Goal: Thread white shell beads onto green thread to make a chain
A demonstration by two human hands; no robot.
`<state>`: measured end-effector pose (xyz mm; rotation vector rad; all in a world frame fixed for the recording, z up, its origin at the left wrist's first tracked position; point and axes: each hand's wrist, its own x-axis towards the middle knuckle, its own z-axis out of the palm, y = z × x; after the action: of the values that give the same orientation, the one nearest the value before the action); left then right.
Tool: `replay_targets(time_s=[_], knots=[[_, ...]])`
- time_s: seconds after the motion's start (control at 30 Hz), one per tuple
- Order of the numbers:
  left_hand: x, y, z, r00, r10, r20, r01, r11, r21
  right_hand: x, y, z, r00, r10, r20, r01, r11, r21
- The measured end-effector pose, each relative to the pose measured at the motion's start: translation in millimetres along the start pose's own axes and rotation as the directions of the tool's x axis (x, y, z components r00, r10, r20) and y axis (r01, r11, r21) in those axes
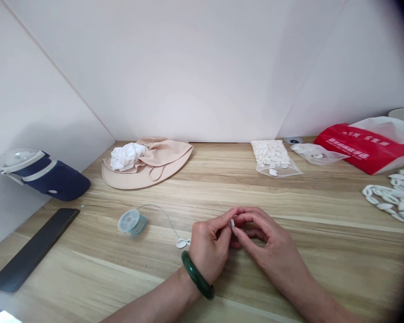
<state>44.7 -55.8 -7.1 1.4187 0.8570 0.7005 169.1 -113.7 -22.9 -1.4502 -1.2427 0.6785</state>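
Surface: wood-grain desk (87, 251) in a corner of white panel walls (195, 67).
Left hand: left hand (208, 246), wearing a dark green jade bangle (195, 274), curled nearly closed, pinching a small white piece (232, 223).
Right hand: right hand (272, 242), also curled, its fingertips closed on that same piece from the other side.
Held piece: between both hands, above the desk's middle, mostly hidden by fingers.
Beside the hands: spool of pale blue thread (132, 222), its strand running to a white shell-shaped bead (181, 243) just beside the left hand.
Far edge: beige sun hat (148, 175) with white cloth (126, 155), clear bag of white beads (272, 157), second clear bag (314, 153), red plastic bag (366, 148).
Right edge: pile of white chain links (393, 197).
Left edge: navy visor cap (43, 175), dark flat strip (33, 249).
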Motion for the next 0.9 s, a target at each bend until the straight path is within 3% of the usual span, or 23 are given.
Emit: replay_targets(time_s=[0.2,0.33,0.53,0.67,0.9], knots=[[0.8,-3.6,-0.4,0.999,-0.033,0.012,0.034,0.998,-0.058,0.4,1.7,-0.5,1.000,0.002,-0.005,-0.002,1.000,-0.022],[0.3,-4.2,-1.7,1.000,0.006,0.018,-0.006,1.000,0.023,1.1,2.2,0.5,0.999,0.039,-0.015,-0.039,0.999,0.005],[0.1,-4.3,-3.7,0.997,0.077,0.004,-0.076,0.969,0.237,-0.2,3.0,0.5,1.000,-0.014,0.000,0.014,0.999,-0.043],[1.0,-9.2,-2.3,1.000,0.028,-0.001,-0.027,0.980,0.196,-0.2,3.4,-0.5,0.999,0.039,-0.020,-0.040,0.998,-0.047],[1.9,-11.1,-1.1,0.993,0.111,-0.030,-0.101,0.969,0.227,0.7,2.4,0.1,0.996,0.085,-0.005,-0.085,0.996,-0.007]])
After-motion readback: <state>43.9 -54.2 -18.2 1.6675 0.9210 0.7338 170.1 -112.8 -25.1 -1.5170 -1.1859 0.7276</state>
